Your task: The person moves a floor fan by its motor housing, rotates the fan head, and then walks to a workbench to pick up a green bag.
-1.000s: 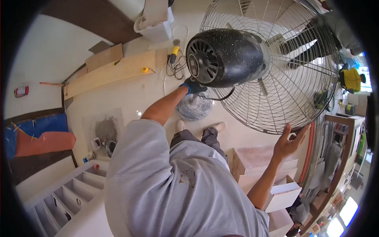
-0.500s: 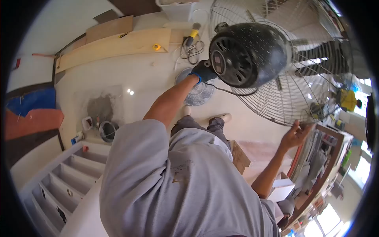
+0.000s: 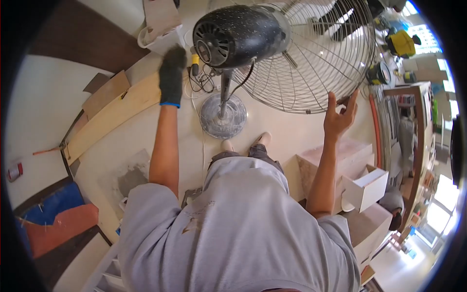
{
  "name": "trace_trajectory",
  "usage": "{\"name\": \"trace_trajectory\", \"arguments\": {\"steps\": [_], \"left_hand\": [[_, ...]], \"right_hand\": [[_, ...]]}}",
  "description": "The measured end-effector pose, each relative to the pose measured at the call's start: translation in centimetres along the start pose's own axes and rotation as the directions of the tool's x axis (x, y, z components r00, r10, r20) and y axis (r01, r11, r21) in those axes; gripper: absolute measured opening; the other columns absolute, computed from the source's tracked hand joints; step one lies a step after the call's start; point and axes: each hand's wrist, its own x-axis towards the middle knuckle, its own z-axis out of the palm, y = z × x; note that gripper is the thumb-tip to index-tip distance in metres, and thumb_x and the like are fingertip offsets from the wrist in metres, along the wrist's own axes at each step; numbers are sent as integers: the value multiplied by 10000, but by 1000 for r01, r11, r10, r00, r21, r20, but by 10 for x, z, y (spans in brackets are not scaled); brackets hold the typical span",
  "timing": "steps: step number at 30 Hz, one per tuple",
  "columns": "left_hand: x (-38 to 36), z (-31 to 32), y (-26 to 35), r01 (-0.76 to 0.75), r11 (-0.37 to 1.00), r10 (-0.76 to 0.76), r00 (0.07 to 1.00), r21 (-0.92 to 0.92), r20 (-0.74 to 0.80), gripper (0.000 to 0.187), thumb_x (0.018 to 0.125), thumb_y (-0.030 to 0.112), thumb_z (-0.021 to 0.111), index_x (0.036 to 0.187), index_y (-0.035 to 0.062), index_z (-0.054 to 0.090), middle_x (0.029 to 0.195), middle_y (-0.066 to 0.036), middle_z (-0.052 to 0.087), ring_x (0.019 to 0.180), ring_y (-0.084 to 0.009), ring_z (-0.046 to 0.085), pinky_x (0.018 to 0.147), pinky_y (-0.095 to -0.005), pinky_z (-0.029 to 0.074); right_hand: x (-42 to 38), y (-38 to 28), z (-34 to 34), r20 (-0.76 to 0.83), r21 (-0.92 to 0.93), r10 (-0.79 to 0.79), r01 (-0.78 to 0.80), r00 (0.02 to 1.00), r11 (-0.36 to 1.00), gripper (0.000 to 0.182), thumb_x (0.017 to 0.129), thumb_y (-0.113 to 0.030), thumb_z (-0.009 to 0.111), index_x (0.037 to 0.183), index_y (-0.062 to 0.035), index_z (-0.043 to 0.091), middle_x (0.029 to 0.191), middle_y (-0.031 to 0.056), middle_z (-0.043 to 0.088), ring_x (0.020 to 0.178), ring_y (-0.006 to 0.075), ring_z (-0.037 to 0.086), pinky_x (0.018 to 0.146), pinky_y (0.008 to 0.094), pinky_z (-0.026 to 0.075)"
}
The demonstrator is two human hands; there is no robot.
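Note:
A large black pedestal fan with a dusty, white-speckled motor housing [image 3: 238, 36] stands before me on a round grey base [image 3: 224, 116]. Its wire cage [image 3: 301, 73] faces away, to the right. My left hand [image 3: 171, 78] wears a dark glove with a blue cuff and is raised left of the motor, apart from it. Motion smears its fingers. Bare, my right hand [image 3: 339, 117] is at the lower right rim of the cage, fingers spread and fingertips at the wires. A black cord hangs from the motor to the pole.
Behind the fan's base lie a yellow-and-black power tool [image 3: 195, 64] and tangled cords. A long pale board [image 3: 119, 108] runs along the left. White drawers [image 3: 366, 187] and boxes stand at my right, near a wooden shelf [image 3: 417, 146]. Other people are at the right and top right.
My left hand has come off the motor housing and moved left. The fan appears further left, its pole now visible. My right hand stays at the cage rim while my view has shifted.

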Motion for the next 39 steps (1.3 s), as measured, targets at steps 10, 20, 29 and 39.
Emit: {"name": "trace_trajectory", "arguments": {"steps": [10,20,29,39], "left_hand": [[-2,60,160,-54,998,57,990,-33,126,561,943,302,616,1387,6,441,1182,-58,587,1038,-117,539,907,-275,459],[-18,55,148,-103,993,108,990,-48,93,582,942,275,622,1399,-14,407,1258,-80,567,1115,-120,525,964,-274,437],[-55,23,71,-194,981,186,969,-32,-161,510,937,210,629,1357,-16,448,1331,-178,512,1201,-292,521,1010,-349,430],[-161,-13,-80,189,717,-280,960,671,29,616,982,465,437,1351,-27,468,1401,-251,463,1317,-365,430,1084,-396,352]], "right_hand": [[-9,36,-9,54,23,108,-110,993,994,800,776,-286,815,1425,-32,422,938,57,590,852,183,550,658,308,405],[-23,19,-36,113,-15,155,-154,981,988,854,805,-292,789,1468,-30,318,1166,119,553,982,226,540,737,340,425],[-19,-2,-87,-3,-96,14,-14,1000,995,797,854,-317,739,1465,-20,322,1196,141,563,1023,253,541,764,358,431],[-85,2,-108,344,33,74,-90,936,995,630,832,-99,712,1396,-24,443,956,121,560,830,239,536,712,344,448]]}}
